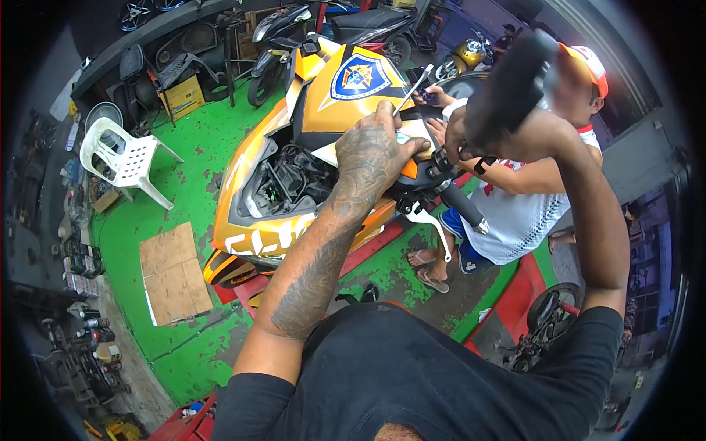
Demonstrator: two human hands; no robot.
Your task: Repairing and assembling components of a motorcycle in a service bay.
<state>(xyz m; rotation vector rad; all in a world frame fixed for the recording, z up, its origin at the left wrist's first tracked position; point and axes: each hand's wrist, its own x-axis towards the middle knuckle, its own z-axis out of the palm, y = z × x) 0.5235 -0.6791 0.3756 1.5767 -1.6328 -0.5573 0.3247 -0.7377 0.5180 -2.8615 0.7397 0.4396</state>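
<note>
My tattooed left hand [373,151] is closed on a thin metal rod [413,90] that slants up to the right. Its thumb stretches over the front of an orange-and-yellow motor scooter [254,165], by the handlebar. My right hand [526,136] is raised on the right, closed around a large black object [515,84], blurred and too close to identify. Below the hands are a black handlebar grip [463,204] and a white brake lever [435,229]. A shield emblem [359,77] marks the scooter's yellow panel. An opening in its body shows dark inner parts [287,180].
A person in an orange-and-white cap [590,66] stands close on the right, a hand [439,98] near a dark phone-like device. On the green floor [180,360] are a white plastic chair [136,158] and cardboard [175,272]. Other scooters [360,29] are parked behind.
</note>
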